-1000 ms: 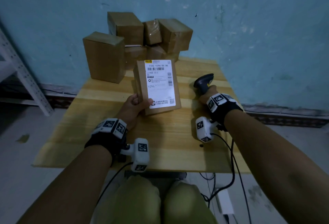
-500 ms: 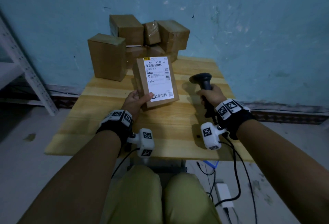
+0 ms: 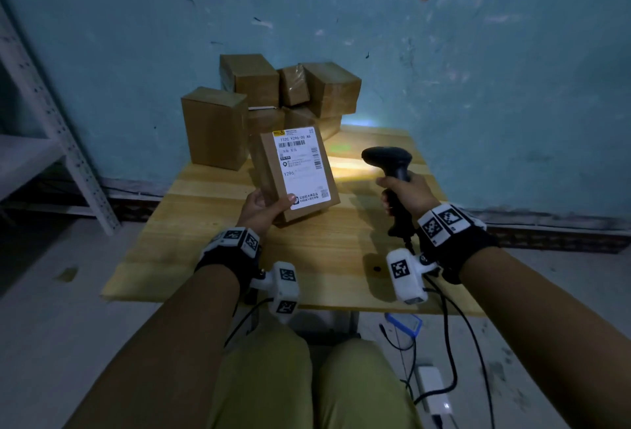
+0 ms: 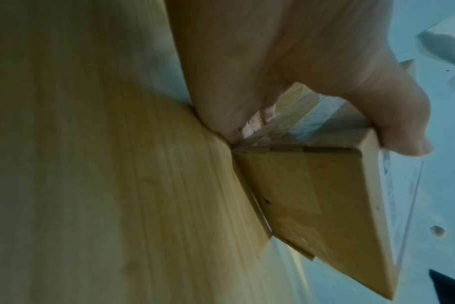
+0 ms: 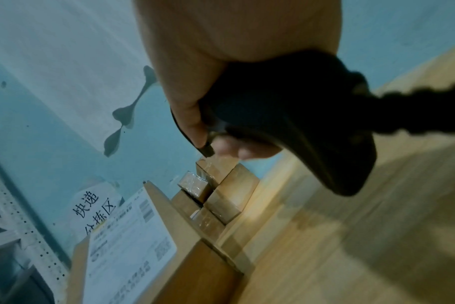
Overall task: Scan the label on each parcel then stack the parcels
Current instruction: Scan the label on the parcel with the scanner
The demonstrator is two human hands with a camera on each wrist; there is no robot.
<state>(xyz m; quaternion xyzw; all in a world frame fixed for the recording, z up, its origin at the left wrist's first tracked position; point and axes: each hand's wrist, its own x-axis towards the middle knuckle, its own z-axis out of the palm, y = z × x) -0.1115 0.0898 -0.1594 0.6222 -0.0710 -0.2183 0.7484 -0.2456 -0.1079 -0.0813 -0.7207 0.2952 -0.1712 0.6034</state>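
One parcel (image 3: 295,174) tilts over mid-tabletop (image 3: 211,258), label (image 3: 300,165) reading "Y296", gripped by your left hand (image 3: 263,206). Your right hand (image 3: 409,191) grips the scanner (image 3: 389,160); other parcels (image 3: 269,101) crowd the far edge.

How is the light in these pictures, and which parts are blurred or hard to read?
Head view: the room is dim, but a warm patch of light lies on the wooden table beyond the barcode scanner; the label stays bright and partly readable. Left wrist view: the parcel and left hand look soft, the table streaked. Right wrist view: the scanner is a dark blurred shape in the right hand.
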